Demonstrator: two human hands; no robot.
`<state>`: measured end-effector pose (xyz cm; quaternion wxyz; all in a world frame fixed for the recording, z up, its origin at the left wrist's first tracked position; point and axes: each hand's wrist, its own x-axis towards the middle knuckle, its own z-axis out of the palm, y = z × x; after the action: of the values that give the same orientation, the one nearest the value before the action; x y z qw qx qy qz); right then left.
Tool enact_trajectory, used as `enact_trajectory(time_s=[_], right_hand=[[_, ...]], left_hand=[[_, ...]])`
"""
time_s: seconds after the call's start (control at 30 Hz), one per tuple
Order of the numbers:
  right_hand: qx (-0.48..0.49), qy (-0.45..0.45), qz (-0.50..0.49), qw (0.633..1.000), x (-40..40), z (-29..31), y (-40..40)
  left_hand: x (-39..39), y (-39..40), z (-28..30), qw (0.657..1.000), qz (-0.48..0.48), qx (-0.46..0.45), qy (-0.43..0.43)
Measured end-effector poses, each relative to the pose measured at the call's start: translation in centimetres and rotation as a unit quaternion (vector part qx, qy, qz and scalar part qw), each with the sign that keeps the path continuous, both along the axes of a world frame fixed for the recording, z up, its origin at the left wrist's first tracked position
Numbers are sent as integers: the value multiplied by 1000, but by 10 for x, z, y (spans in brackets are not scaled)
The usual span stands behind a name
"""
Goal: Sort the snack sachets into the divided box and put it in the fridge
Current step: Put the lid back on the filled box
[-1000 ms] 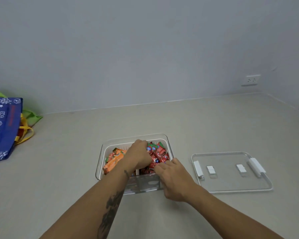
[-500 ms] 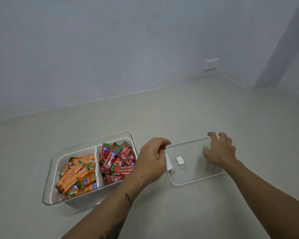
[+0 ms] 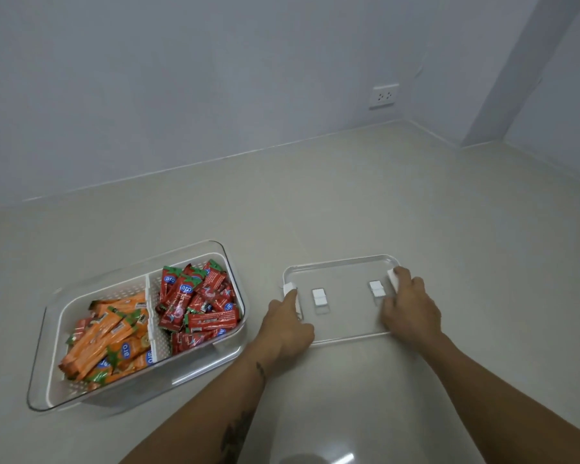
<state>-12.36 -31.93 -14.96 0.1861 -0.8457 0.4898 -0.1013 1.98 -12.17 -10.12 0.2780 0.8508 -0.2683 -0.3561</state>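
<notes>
Both hands, left hand point(image 3: 287, 324) and right hand point(image 3: 411, 308), grasp the clear lid point(image 3: 344, 316) by its 2 ends; lifting it level should seat it squarely on the sorted box point(image 3: 52, 329)

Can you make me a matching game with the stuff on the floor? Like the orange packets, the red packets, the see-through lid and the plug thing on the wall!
Things:
1. orange sachets
2. red sachets
3. clear lid
4. wall socket

Places:
A. between the two hands
B. right compartment of the box
C. on the far wall
D. left compartment of the box

Pairs: 1-D, 2-B, 3-A, 4-C
</notes>
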Motion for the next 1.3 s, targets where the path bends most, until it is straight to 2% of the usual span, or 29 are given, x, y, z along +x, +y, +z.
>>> enact_trajectory(time_s=[0.13,0.23,0.3,0.47,0.63,0.8,1.07,1.3], right_hand=[[-4,40,4,999,-4,6,-5],[-40,43,26,998,-12,9,0],[-70,26,20,997,-17,13,1],[-179,-57,15,982,-18,51,-7],[-168,-187,51,967,13,111,8],[-164,-247,143,944,67,140,53],[-124,-217,270,930,128,154,143],[-65,-148,315,935,148,137,189]], left_hand=[[-5,4,-5,997,-20,64,-33],[-22,6,-1,980,-63,98,-159],[-30,6,5,968,-74,92,-220],[-30,4,49,953,-38,8,-301],[2,29,98,939,42,-74,-335],[41,88,120,916,151,-75,-365],[79,192,109,878,246,16,-409],[95,241,82,874,279,75,-390]])
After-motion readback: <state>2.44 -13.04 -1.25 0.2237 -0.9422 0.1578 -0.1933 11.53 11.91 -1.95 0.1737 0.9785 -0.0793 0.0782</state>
